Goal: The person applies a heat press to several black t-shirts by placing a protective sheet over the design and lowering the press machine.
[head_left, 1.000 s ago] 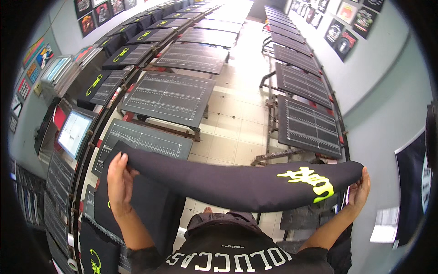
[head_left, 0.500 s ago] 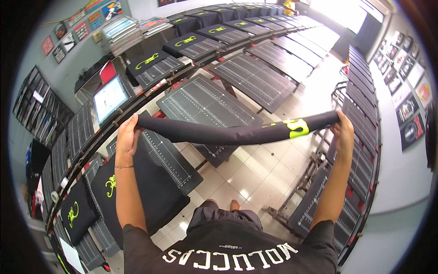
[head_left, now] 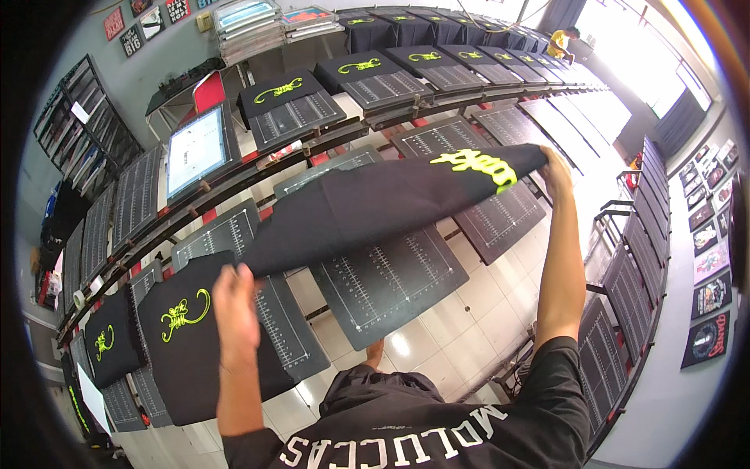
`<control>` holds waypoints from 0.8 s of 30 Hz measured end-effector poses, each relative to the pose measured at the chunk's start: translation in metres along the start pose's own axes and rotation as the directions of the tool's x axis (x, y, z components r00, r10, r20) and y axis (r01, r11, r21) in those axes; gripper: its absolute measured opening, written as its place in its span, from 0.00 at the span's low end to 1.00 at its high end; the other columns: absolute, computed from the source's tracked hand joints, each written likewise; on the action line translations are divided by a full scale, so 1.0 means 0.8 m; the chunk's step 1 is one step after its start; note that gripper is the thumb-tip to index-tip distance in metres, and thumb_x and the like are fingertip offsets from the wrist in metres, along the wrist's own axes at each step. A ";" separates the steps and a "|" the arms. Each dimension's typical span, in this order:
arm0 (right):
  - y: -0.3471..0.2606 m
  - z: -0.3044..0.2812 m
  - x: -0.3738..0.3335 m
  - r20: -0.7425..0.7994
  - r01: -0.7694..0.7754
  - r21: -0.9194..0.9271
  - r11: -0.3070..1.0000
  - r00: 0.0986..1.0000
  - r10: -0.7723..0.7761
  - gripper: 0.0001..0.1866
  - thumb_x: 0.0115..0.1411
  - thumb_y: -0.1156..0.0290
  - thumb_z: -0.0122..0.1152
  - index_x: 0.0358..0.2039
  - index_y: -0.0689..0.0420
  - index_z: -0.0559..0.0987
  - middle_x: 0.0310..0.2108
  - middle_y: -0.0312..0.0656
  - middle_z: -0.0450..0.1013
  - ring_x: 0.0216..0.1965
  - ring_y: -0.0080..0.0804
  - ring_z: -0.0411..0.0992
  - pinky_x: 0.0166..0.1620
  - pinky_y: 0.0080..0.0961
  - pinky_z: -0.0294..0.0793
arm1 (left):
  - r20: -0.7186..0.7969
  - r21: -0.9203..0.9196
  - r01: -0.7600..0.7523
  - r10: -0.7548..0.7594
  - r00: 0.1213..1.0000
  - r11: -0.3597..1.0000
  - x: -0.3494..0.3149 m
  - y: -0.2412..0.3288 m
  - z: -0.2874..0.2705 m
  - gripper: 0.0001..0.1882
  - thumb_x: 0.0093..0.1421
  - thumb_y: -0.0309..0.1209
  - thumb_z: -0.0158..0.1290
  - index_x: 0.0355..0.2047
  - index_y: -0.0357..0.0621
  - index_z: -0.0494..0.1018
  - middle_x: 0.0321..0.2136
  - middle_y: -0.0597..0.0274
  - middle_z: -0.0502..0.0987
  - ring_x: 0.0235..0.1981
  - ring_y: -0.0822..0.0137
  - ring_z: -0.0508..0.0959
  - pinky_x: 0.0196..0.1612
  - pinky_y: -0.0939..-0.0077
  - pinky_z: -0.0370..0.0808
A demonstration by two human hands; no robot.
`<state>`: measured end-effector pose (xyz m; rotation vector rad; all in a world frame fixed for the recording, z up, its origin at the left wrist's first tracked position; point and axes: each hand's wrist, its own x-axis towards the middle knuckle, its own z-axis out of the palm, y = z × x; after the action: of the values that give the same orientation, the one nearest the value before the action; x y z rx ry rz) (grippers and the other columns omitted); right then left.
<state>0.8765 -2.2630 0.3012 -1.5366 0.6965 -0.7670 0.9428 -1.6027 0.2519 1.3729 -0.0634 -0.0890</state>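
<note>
A black fabric panel [head_left: 367,203] with a bright yellow-green print [head_left: 469,162] hangs stretched between my two hands, above the dark printing boards. My right hand [head_left: 557,173] grips its far right corner with the fingers closed round the edge. At the near left corner is my left hand [head_left: 237,309], somewhat blurred, its fingertips pinched at the cloth. Below the panel lies a bare black board [head_left: 387,289] with white ruler markings. Left of my left forearm, another black fabric panel [head_left: 168,363] with a scorpion print covers part of a board.
Boards bearing printed black panels [head_left: 277,90] line the far rail. A framed printing screen [head_left: 195,152] lies at the left, with stacked frames [head_left: 246,35] behind. Another row of boards [head_left: 625,281] runs along the right. A person in yellow [head_left: 561,43] is at the far end.
The panel has gone from a narrow rolled strip to a wider spread, its print more visible. My left hand has come nearer and lower; my right hand is farther forward. My view has turned.
</note>
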 end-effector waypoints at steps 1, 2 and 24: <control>0.042 -0.017 0.027 0.021 -0.027 -0.012 1.000 0.999 0.027 0.12 0.57 0.57 0.63 0.32 0.51 0.76 0.24 0.30 0.67 0.23 0.19 0.62 0.30 0.22 0.64 | -0.008 0.161 0.090 -0.090 0.996 0.983 -0.025 -0.018 0.004 0.09 0.66 0.34 0.53 0.30 0.47 0.67 0.29 0.73 0.70 0.30 0.80 0.70 0.37 0.82 0.72; 0.085 -0.021 0.050 0.029 -0.055 -0.008 0.998 0.998 0.056 0.12 0.57 0.58 0.63 0.33 0.51 0.76 0.24 0.30 0.66 0.23 0.20 0.62 0.29 0.23 0.64 | -0.016 0.096 0.106 -0.105 0.994 0.990 -0.051 -0.037 0.026 0.10 0.66 0.33 0.53 0.29 0.50 0.65 0.27 0.74 0.67 0.29 0.81 0.68 0.37 0.83 0.71; 0.262 0.188 -0.447 0.494 0.559 -0.529 0.638 0.814 -0.304 0.24 0.61 0.67 0.60 0.55 0.64 0.69 0.58 0.57 0.65 0.60 0.52 0.62 0.62 0.42 0.60 | 0.189 0.200 0.620 -0.651 0.735 0.759 -0.279 -0.258 -0.050 0.15 0.66 0.32 0.51 0.51 0.40 0.71 0.41 0.58 0.75 0.38 0.70 0.78 0.40 0.78 0.76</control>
<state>0.7814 -1.9092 0.0562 -2.5010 0.2964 -0.5733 0.7189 -1.5809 0.0428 1.4506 0.2050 -0.8578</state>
